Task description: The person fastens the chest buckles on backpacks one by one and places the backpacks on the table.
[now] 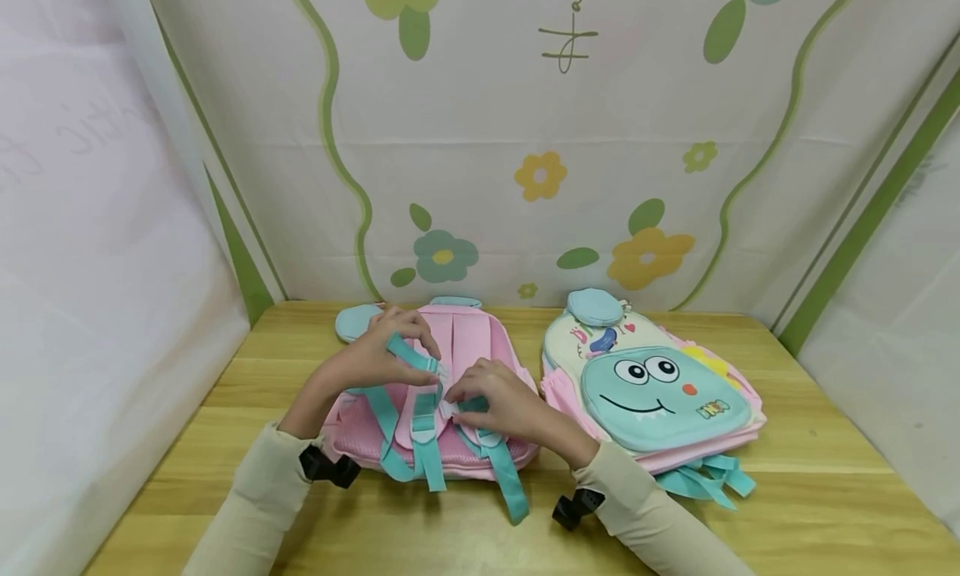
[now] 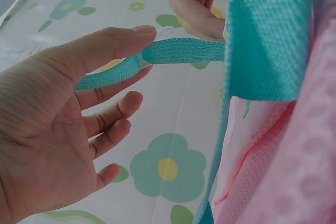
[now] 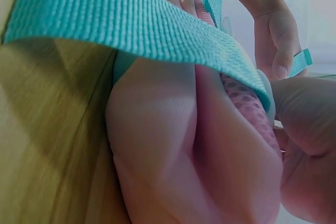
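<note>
A pink backpack [image 1: 483, 334] lies back side up on the table, its teal straps trailing toward the front edge. Thumb and index finger of my left hand [image 1: 386, 347] pinch a teal strap [image 2: 184, 51] at a small whitish buckle piece [image 2: 143, 59]; the other fingers are spread loosely. Just right of it, my right hand [image 1: 498, 399] pinches a white buckle part [image 1: 447, 409] low over the backpack's middle. In the right wrist view a wide teal strap [image 3: 126, 24] crosses in front of the pink side, and the right fingertips are hidden there.
On the right lies a second backpack [image 1: 667, 393], front up, with a teal cartoon face and teal straps at its lower edge. Both are on a wooden table [image 1: 810, 443]. A flower-print cloth [image 1: 480, 192] hangs behind, with white cloth at both sides.
</note>
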`<state>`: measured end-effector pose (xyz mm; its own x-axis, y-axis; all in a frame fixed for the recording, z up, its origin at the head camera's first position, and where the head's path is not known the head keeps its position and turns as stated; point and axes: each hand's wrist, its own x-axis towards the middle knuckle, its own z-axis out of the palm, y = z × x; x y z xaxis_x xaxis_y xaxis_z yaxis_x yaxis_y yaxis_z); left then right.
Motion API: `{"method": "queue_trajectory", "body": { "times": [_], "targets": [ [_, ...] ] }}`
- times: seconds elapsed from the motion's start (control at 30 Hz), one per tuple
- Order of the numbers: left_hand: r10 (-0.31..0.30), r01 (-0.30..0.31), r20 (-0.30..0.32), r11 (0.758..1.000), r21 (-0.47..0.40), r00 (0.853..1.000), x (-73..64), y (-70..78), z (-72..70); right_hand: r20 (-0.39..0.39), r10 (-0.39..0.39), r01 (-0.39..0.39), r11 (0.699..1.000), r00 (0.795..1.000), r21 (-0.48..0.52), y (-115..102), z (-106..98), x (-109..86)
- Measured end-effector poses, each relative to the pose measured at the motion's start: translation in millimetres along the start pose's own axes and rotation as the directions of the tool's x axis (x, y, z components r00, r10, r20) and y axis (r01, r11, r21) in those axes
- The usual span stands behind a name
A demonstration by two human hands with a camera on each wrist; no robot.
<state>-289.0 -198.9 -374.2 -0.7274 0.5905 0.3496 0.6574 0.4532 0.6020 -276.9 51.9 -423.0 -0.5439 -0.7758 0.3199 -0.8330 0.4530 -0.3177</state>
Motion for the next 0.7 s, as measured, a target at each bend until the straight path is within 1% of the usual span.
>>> {"method": "queue_trajectory", "body": {
  "times": [0.17,0.33,0.43,0.57,0.7],
  "targets": [
    [-0.005,0.005,0.012,1.0,0.002,1.0,1.2,0.3,0.1,-0.027,-0.037,0.036,0.999,0.999,-0.039,0.6,-1.1,0.2],
    [-0.007,0.006,0.023,1.0,0.011,1.0,1.6,-0.3,0.8,-0.049,-0.036,0.034,0.998,0.998,-0.055,1.1,-3.0,-1.2],
    [-0.003,0.003,0.02,1.0,0.015,1.0,1.6,-1.8,1.4,-0.059,-0.011,0.009,0.999,0.998,-0.046,1.6,-4.5,-1.9],
    [-0.005,0.004,0.018,1.0,0.021,1.0,1.9,-4.4,2.1,-0.087,0.003,-0.006,1.0,0.996,-0.026,3.2,-7.3,-2.1],
    [-0.009,0.008,0.024,1.0,0.016,1.0,2.1,-5.3,1.9,-0.114,-0.017,0.017,1.0,0.993,-0.008,5.0,-9.2,-1.1]
  ]
}}
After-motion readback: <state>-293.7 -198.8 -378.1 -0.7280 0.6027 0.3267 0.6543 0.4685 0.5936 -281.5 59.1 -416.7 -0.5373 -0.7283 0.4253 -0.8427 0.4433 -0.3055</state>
